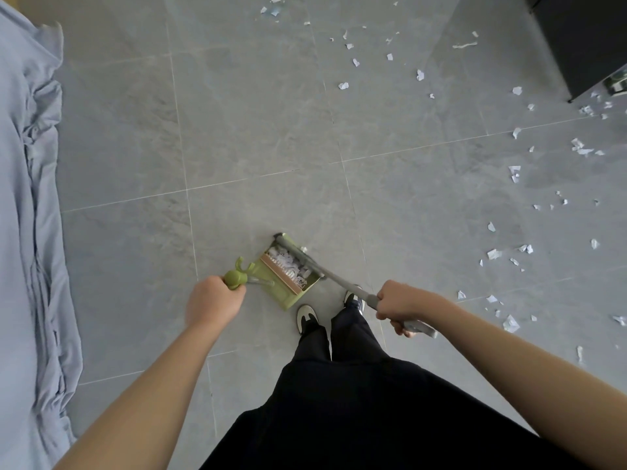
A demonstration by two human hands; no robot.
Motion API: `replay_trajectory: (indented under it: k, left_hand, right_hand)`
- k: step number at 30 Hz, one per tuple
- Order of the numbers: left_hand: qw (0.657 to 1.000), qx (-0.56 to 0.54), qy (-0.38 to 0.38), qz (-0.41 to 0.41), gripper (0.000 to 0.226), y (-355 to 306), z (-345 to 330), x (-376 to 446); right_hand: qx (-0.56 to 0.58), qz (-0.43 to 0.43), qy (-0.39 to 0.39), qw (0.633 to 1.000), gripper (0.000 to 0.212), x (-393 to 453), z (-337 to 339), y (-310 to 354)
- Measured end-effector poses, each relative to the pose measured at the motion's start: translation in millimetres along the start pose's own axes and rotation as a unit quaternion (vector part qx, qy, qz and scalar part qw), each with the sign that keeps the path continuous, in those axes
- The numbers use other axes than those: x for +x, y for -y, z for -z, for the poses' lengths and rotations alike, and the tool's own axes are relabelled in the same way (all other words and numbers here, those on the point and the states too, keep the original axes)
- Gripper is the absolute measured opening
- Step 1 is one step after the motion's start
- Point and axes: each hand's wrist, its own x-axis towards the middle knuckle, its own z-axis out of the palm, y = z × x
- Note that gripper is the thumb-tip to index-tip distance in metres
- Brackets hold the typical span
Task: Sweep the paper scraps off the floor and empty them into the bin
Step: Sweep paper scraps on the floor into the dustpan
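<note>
the grey tiled floor (271, 130) takes up most of the view, with a pale blue bedsheet (27, 198) along the left edge and a dark cabinet (583, 39) at top right. the green dustpan (288, 283) stands on the tiles just ahead of the person's shoes (307, 317), its mouth holding a small heap of white scraps. the left hand (213, 301) is clenched round the knob at the top of the dustpan's upright handle, a sound place to steady it, since the pan looks like light, stiff plastic that would skid if nudged. the right hand (400, 301) grasps the grey broom (325, 271) near the upper end of its shaft, the broom head lying across the pan's mouth. the loose paper scraps (509, 198) are scattered over the right side of the floor, well apart from the pan; they look feather-light, crumpled and apt to flutter or slip past the bristles, so short, low strokes would likely suit them. no bin is visible.
</note>
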Motion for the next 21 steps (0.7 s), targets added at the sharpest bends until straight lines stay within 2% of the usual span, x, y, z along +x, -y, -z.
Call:
replay_trajectory:
  k: [6, 10, 15, 21]
  left_hand:
    - [1.0, -0.011, -0.016, 0.002, 0.026, -6, -2, -2]
    - [1.0, -0.017, -0.017, -0.001, 0.024, -8, 0, -6]
    - [0.998, -0.045, -0.038, -0.003, 0.026, -13, -1, -6]
    - [0.995, -0.074, -0.063, -0.008, 0.025, -34, -2, -5]
  right_hand:
    - [-0.068, 0.034, -0.015, 0.997, 0.008, -25, 7, 13]
    - [0.025, 0.024, -0.015, 0.999, 0.003, -38, 25, 10]
    - [0.091, 0.006, -0.031, 0.995, 0.021, -51, 50, 6]
    - [0.14, 0.006, -0.061, 0.988, 0.028, -50, 81, -8]
